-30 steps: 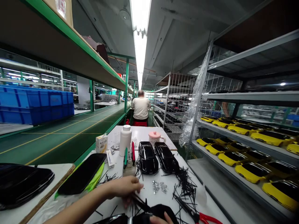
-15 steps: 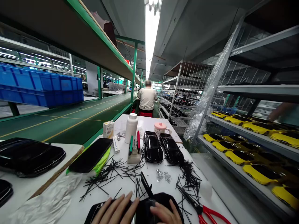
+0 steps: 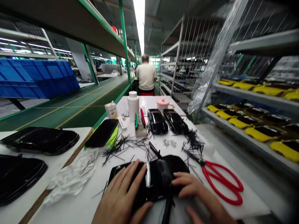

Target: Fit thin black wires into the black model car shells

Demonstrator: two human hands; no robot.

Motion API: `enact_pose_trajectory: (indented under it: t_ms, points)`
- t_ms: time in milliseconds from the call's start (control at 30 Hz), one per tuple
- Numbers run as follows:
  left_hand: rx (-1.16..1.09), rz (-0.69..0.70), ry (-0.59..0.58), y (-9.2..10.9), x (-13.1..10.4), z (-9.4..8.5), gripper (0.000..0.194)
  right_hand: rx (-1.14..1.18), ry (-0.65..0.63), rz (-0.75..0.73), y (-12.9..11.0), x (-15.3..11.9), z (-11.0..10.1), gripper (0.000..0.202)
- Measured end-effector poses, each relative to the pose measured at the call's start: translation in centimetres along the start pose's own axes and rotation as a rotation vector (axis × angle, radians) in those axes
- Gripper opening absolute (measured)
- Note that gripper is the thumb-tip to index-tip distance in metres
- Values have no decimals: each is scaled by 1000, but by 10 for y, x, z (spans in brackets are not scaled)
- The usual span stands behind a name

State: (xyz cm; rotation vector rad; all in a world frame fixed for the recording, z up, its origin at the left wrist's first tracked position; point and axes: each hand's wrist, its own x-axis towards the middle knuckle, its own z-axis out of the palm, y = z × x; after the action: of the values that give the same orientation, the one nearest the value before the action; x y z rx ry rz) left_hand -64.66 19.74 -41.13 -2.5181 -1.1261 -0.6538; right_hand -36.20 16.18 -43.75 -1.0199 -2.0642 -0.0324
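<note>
A glossy black model car [image 3: 161, 174] lies sideways on the white table, with thin black parts jutting from its far and near sides, like opened doors. My left hand [image 3: 123, 189] grips the car's left end, fingers stretched over the top and thumb at the near side. At the right end, the fingertips of my right hand [image 3: 193, 189] touch the car, while its blurred thumb stands apart from it. Right of that hand, red-handled scissors or cutters [image 3: 221, 180] lie on the table. Black thin strips [image 3: 123, 144] and small silvery bits [image 3: 169, 143] are scattered beyond the car.
Two black model cars [image 3: 157, 121] stand farther back, near a white bottle [image 3: 133, 105], a pink-lidded cup [image 3: 163, 104] and a tool holder [image 3: 141, 132]. A phone [image 3: 102, 133] and crumpled white paper [image 3: 74, 174] lie left. Racks hold yellow cars [image 3: 261, 132]; a person [image 3: 146, 76] sits ahead.
My view has tilted down, showing more of the car and hands. My right hand has shifted from the car's top to its right end; my left hand stays on the left end.
</note>
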Motion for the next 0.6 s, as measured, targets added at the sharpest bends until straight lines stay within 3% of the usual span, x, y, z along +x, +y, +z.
enact_pose_trajectory:
  t_ms: [67,133,267,400,500,600]
  points:
    - [-39,-103,-27,7,-6,-5,83,-23,-58,216,-1,-9,-25,19]
    - [-72,-235,-19,14,-13,-6,83,-155,-133,320,5,-16,-39,18]
    - [-130,-499,32,41,-20,-2,78,-369,-271,315,20,-25,-35,26]
    - [-141,-587,72,62,-12,-3,76,-371,-346,342,26,-28,-32,35]
    - [-165,-602,50,54,-8,-8,78,-317,-364,298,32,-34,-40,47]
    - [-223,-576,-3,34,-9,-14,77,-331,-357,306,36,-47,-44,72]
